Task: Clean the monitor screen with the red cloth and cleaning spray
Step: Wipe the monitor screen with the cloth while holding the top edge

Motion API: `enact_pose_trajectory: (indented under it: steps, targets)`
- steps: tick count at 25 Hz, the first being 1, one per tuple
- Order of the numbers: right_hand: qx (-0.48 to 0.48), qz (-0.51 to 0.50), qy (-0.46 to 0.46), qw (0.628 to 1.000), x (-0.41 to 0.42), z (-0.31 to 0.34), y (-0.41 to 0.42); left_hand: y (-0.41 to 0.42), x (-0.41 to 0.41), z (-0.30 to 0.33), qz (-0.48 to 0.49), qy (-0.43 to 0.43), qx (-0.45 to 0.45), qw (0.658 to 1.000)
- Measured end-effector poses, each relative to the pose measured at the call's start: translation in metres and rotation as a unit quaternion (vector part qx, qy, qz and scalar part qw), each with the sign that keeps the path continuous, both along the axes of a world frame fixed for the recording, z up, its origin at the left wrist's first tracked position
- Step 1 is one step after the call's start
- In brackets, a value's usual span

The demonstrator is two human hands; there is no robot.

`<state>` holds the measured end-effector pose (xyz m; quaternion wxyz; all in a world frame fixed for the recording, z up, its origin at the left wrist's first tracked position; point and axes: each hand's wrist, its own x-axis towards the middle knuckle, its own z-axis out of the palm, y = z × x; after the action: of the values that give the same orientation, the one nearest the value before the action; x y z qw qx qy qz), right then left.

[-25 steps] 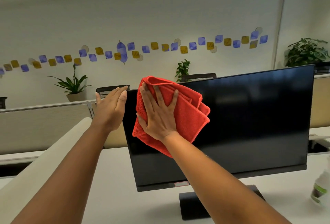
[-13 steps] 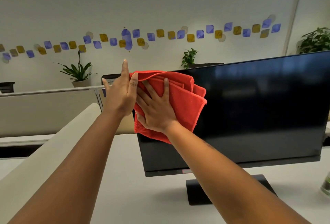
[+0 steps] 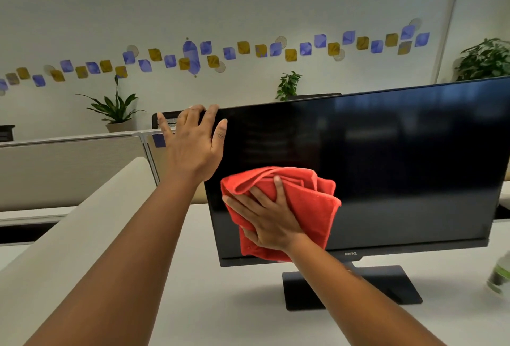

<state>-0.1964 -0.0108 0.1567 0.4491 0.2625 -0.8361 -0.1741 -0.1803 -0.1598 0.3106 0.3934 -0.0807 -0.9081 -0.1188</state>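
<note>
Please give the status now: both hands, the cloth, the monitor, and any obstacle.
Left hand gripping monitor top-left corner. Right hand pressing red cloth flat on lower-left screen. Spray bottle at right edge, apart. Nothing blocking.

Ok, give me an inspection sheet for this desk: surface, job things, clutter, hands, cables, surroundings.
Surface: white desk, bare where visible.
Job's things: black monitor, screen dark, upright on its stand; red cloth bunched flat against the lower left of the screen; a blurred bottle at the right edge, likely the spray.
Clutter: nothing seen.
Grips: left hand holds the monitor's top left corner, fingers over the edge; right hand presses the cloth on the screen, fingers spread.
Cables: nothing seen.
Surroundings: desk partition, potted plants behind, wall with blue and yellow decals.
</note>
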Motion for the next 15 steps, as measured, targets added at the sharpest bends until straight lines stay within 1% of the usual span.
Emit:
enact_pose_trajectory:
  steps: [2, 4, 7, 11, 15]
  targets:
    - [-0.032, -0.006, 0.011, 0.999, 0.001, 0.002, 0.013, 0.002, 0.0, 0.0, -0.002, 0.003, 0.004, 1.0]
    - [-0.087, -0.025, 0.015, 0.996, 0.002, 0.011, 0.019, 0.006, -0.001, -0.001, -0.006, 0.003, 0.007, 1.0]
    - [-0.144, -0.031, 0.005, 0.989, 0.001, 0.024, 0.011, 0.012, -0.002, -0.005, -0.009, 0.004, 0.017, 1.0]
    - [-0.145, -0.01, -0.009, 0.989, -0.003, 0.024, -0.015, 0.014, -0.003, -0.009, 0.004, 0.007, 0.019, 1.0]
    - [-0.093, -0.001, -0.031, 0.995, -0.004, 0.011, -0.028, 0.014, -0.006, -0.012, 0.012, 0.019, 0.017, 1.0]
